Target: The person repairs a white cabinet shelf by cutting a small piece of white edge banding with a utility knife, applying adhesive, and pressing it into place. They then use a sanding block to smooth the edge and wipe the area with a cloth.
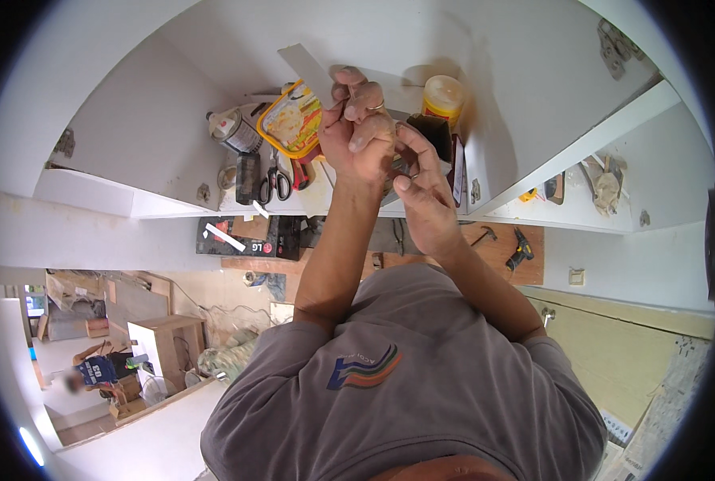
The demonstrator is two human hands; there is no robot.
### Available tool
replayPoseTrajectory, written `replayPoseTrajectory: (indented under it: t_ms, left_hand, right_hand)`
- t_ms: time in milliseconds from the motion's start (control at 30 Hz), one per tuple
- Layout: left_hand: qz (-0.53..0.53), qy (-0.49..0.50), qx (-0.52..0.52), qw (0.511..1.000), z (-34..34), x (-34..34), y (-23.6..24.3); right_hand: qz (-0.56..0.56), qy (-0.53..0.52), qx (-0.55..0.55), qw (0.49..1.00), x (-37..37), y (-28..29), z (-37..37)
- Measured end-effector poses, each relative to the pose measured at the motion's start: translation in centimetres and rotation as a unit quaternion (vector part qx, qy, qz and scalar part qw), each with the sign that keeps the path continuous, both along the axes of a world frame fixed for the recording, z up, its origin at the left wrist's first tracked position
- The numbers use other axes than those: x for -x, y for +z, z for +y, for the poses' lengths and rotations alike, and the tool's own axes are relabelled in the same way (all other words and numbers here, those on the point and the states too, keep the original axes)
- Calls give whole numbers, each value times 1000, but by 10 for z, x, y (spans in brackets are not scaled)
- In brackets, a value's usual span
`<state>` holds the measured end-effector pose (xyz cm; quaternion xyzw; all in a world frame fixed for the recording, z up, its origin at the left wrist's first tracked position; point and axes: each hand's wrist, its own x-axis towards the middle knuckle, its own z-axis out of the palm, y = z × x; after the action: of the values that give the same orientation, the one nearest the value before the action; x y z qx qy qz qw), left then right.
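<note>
My left hand is raised in front of a white cabinet shelf, its fingers curled around a flat white strip that sticks up to the left. A ring shows on one finger. Close beside that wrist is my right hand, thumb and fingers apart, with no object visible in it; some fingertips are partly hidden. Behind the hands lie a yellow-rimmed plastic tub lid, black-handled scissors, a red-and-black tool and a dark open box.
A metal can, a black case and a yellow jar with a pale lid stand on the shelf. Below are a black carton, pliers, a hammer and a drill. Another person works at far left.
</note>
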<state>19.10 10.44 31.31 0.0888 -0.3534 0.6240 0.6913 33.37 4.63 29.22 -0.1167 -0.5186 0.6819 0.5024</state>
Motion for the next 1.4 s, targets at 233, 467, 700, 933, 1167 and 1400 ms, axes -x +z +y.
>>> replayPoseTrajectory:
  t_ms: [233,467,700,933,1167,1400]
  left_hand:
    - [117,90,27,989,-19,38,-19]
    - [362,335,348,797,-111,114,-71]
    - [612,295,530,508,-193,207,-187]
    - [630,335,480,510,-152,149,-185]
    - [658,345,482,465,-154,156,-174]
    - [665,317,515,439,-161,159,-195]
  right_hand:
    - [-127,26,-124,984,-22,17,-1]
    - [-150,17,-154,976,-86,15,-1]
    - [-197,55,-96,974,-107,-8,1]
    - [-224,-2,-102,969,-72,-8,20]
    - [-238,-25,-95,966,-65,-17,25]
    - [-223,-9,-80,971,-69,-48,25]
